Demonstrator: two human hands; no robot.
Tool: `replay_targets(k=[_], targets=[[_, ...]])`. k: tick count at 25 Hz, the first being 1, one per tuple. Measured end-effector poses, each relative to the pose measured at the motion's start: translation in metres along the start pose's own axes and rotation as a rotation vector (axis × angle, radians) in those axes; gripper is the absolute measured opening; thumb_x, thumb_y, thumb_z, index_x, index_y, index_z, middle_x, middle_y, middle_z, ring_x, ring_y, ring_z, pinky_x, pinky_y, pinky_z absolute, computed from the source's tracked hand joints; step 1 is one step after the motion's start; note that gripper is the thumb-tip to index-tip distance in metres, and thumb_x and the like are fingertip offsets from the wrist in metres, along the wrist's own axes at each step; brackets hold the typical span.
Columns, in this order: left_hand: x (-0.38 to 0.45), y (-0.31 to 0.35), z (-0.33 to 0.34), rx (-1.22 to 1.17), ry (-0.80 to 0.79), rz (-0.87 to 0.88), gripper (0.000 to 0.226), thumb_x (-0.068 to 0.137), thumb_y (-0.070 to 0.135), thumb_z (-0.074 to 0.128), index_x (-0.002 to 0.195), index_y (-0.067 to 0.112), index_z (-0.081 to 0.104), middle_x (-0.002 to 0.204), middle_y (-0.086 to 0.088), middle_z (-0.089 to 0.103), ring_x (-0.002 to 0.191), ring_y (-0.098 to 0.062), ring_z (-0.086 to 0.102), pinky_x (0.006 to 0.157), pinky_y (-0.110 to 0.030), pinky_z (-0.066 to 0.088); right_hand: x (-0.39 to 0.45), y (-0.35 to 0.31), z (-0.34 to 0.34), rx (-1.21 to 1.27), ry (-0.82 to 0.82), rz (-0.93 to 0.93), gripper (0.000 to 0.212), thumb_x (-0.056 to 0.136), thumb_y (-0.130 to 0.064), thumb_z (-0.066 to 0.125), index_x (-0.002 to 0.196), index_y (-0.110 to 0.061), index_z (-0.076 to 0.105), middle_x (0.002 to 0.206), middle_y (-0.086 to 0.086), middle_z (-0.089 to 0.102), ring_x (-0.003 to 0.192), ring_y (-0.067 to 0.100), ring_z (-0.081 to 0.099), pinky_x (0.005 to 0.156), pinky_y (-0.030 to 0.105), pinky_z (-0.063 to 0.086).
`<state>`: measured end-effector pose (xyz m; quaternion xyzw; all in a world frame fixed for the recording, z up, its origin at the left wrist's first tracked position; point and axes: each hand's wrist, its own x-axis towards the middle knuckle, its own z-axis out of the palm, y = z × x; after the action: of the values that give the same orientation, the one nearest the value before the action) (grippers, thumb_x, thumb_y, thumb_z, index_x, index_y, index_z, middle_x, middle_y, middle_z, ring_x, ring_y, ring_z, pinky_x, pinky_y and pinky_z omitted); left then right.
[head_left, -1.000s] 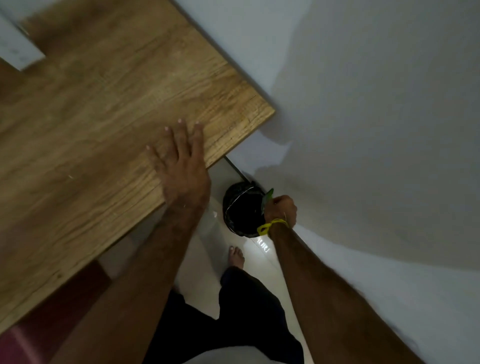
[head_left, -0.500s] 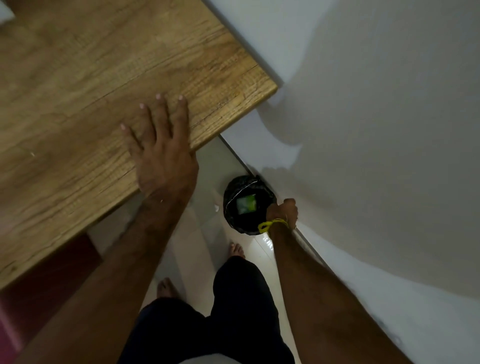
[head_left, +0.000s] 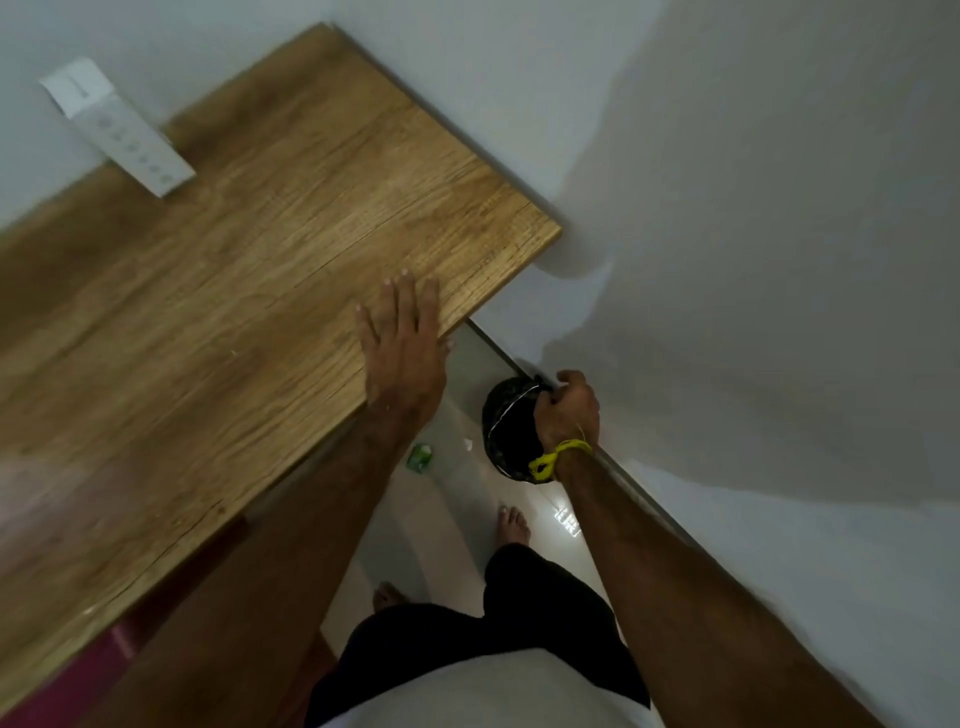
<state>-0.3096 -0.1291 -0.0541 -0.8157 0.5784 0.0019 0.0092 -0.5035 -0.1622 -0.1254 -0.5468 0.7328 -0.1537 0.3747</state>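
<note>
I see the left hand (head_left: 402, 358) lying flat on the wooden surface (head_left: 234, 312), fingers straight. The right hand (head_left: 569, 410) grips the rim of the black bin (head_left: 506, 431), which stands on the floor against the wall.

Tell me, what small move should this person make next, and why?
Probably release the grip of the right hand on the black bin and pick up the green wrapper. It lies on the floor beside the bin, not in it. The left hand rests flat on the wooden table, seemingly propping the lean, so the right looks freer.
</note>
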Motion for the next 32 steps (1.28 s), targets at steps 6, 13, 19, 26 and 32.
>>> replay_targets(k=[6, 13, 19, 26, 32], targets=[[-0.064, -0.053, 0.023, -0.113, 0.458, 0.298, 0.042, 0.097, 0.009, 0.06, 0.139, 0.009, 0.055, 0.152, -0.013, 0.045, 0.144, -0.029, 0.039, 0.117, -0.053, 0.031, -0.026, 0.012, 0.046, 0.011, -0.036, -0.004, 0.031, 0.089, -0.017, 0.062, 0.119, -0.012, 0.064, 0.11, 0.01, 0.071, 0.106, 0.032, 0.064, 0.091, 0.036, 0.051], [-0.154, -0.129, 0.191, -0.27, 0.161, 0.35, 0.029, 0.087, 0.006, 0.072, 0.116, 0.005, 0.071, 0.139, -0.014, 0.059, 0.133, -0.03, 0.053, 0.109, -0.041, 0.039, -0.078, 0.082, 0.148, 0.06, -0.047, -0.015, 0.026, 0.084, -0.011, 0.068, 0.109, -0.009, 0.068, 0.097, 0.011, 0.074, 0.096, 0.031, 0.068, 0.087, 0.038, 0.054], [-0.135, -0.143, 0.339, -0.355, -0.339, -0.068, 0.044, 0.095, 0.021, 0.063, 0.136, 0.008, 0.056, 0.151, -0.013, 0.046, 0.142, -0.029, 0.04, 0.115, -0.04, 0.035, -0.066, 0.152, 0.241, -0.017, -0.178, -0.087, 0.029, 0.087, -0.017, 0.067, 0.116, -0.013, 0.063, 0.102, 0.006, 0.067, 0.096, 0.025, 0.064, 0.085, 0.032, 0.049], [-0.089, -0.121, 0.528, -0.457, -0.508, -0.388, 0.053, 0.09, 0.031, 0.069, 0.134, 0.008, 0.051, 0.137, -0.016, 0.054, 0.126, -0.036, 0.052, 0.102, -0.042, 0.045, 0.008, 0.234, 0.344, -0.161, -0.343, -0.295, 0.033, 0.087, -0.019, 0.067, 0.119, -0.016, 0.06, 0.109, 0.007, 0.065, 0.1, 0.024, 0.062, 0.093, 0.036, 0.049], [-0.064, -0.099, 0.67, -0.482, -0.502, -0.584, 0.072, 0.076, 0.032, 0.084, 0.13, 0.008, 0.044, 0.13, -0.015, 0.053, 0.123, -0.035, 0.052, 0.093, -0.046, 0.05, 0.056, 0.303, 0.398, -0.242, -0.343, -0.377, 0.034, 0.088, -0.019, 0.067, 0.122, -0.017, 0.061, 0.12, 0.009, 0.063, 0.112, 0.026, 0.059, 0.095, 0.03, 0.042]])
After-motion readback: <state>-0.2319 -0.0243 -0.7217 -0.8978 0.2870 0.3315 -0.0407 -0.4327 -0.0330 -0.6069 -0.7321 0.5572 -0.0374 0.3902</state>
